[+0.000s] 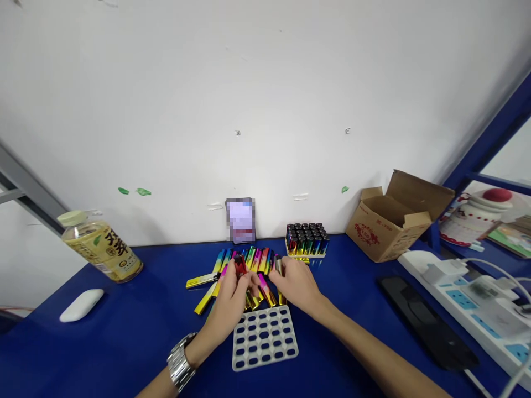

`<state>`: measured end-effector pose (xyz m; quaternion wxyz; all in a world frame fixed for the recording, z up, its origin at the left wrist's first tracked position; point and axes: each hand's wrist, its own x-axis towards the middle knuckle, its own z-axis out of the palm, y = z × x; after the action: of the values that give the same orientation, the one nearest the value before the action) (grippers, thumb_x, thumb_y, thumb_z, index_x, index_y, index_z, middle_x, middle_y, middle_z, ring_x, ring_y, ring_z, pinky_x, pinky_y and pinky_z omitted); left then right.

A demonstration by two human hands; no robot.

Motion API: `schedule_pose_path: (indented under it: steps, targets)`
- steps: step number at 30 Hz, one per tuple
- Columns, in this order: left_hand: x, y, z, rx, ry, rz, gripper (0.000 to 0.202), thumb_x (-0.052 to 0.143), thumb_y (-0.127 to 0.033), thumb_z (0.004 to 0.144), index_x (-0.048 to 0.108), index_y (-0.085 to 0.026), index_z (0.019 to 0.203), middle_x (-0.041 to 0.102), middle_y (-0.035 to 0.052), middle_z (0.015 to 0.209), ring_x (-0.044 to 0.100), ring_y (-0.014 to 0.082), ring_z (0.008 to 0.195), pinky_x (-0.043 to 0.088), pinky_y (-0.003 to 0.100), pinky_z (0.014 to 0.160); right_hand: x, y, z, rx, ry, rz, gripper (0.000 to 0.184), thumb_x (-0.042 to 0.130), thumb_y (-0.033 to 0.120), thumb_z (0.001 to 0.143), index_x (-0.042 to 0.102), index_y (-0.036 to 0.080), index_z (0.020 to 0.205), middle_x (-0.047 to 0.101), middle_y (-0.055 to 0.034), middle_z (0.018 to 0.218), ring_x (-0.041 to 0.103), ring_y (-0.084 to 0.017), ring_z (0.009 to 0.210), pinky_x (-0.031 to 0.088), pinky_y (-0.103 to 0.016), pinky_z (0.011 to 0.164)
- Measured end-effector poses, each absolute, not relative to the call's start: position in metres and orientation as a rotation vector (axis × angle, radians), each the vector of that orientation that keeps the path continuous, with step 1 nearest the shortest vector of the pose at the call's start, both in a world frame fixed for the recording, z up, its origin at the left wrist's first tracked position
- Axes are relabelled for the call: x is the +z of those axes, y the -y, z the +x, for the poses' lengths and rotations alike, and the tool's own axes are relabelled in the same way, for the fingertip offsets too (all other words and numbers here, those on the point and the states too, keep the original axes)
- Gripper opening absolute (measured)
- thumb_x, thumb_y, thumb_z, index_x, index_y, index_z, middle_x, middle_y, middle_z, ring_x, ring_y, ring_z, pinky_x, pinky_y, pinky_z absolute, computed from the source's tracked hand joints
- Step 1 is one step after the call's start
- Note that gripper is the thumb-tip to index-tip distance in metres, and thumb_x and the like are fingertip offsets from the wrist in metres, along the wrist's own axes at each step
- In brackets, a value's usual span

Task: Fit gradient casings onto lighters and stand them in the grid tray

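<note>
My left hand [233, 293] is closed around a red lighter [240, 267], its dark top pointing up. My right hand [297, 281] has thumb and fingers pinched on another lighter [279, 267] at the right side of the pile. Between and behind both hands lie several shiny rainbow-coloured lighters [257, 257], loosely heaped, some with gold ends. A white tray [270, 339] with rows of oval holes lies flat just in front of the pile. Behind my right hand, a second white tray [309, 256] holds upright lighters [307, 236] in tight rows.
An upright phone [241, 221] leans on the wall behind the pile. To the left are a yellow drink bottle [103, 249] and a white mouse [82, 305]. On the right sit an open cardboard box [373, 232], a black phone [427, 320] and a white power strip [468, 307] with chargers.
</note>
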<state>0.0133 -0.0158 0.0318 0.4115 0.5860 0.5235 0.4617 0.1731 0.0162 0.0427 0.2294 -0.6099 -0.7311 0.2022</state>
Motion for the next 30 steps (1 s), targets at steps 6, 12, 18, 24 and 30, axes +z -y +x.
schedule_pose_path:
  steps: [6, 12, 18, 24, 30]
  targets:
    - [0.031, 0.021, 0.018, 1.234, -1.158, 1.213, 0.037, 0.036, -0.053, 0.088, 0.049, -0.02, 0.077, 0.043, -0.0047, 0.056, 0.039, 0.0099, 0.049, 0.037, 0.024, 0.049, 0.027, -0.011, 0.192, 1.108, 1.493, -1.051, 0.005, 0.04, 0.026, 0.078, 0.04, 0.022, 0.081, 0.051, 0.0065, 0.055, 0.046, -0.011, 0.043, 0.034, -0.021, 0.044]
    - [0.03, 0.024, 0.013, 1.112, -1.283, 1.139, 0.059, 0.026, -0.057, 0.088, 0.037, -0.021, 0.043, 0.028, -0.0041, 0.038, 0.028, 0.0083, 0.038, 0.026, 0.024, 0.044, 0.011, -0.013, 0.191, 1.636, 1.118, -0.879, 0.047, 0.039, 0.062, 0.076, 0.041, 0.02, 0.054, 0.027, 0.0099, 0.037, 0.019, -0.004, 0.031, 0.013, -0.02, 0.035]
    - [0.035, 0.025, 0.009, 1.067, -1.297, 1.2, 0.056, 0.027, -0.051, 0.087, 0.033, -0.023, 0.038, 0.024, -0.0039, 0.037, 0.022, 0.0087, 0.038, 0.021, 0.025, 0.043, 0.01, -0.017, 0.189, 1.741, 0.991, -0.902, 0.058, 0.042, 0.071, 0.07, 0.039, 0.02, 0.042, 0.025, 0.0086, 0.032, 0.017, -0.003, 0.029, 0.01, -0.019, 0.034]
    - [0.034, 0.024, 0.011, 1.048, -1.303, 1.126, 0.056, 0.028, -0.051, 0.086, 0.033, -0.023, 0.037, 0.022, -0.0045, 0.035, 0.02, 0.0079, 0.036, 0.019, 0.024, 0.043, 0.012, -0.017, 0.19, 1.765, 0.97, -0.9, 0.056, 0.043, 0.067, 0.069, 0.04, 0.02, 0.04, 0.024, 0.0083, 0.03, 0.016, -0.003, 0.028, 0.01, -0.018, 0.033]
    - [0.033, 0.024, 0.014, 1.125, -1.373, 1.06, 0.059, 0.036, -0.065, 0.08, 0.038, -0.021, 0.04, 0.024, -0.0059, 0.036, 0.022, 0.0066, 0.036, 0.018, 0.023, 0.042, 0.015, -0.016, 0.189, 1.715, 0.935, -0.951, 0.049, 0.04, 0.055, 0.07, 0.037, 0.02, 0.035, 0.023, 0.0067, 0.028, 0.015, -0.003, 0.027, 0.011, -0.018, 0.032]
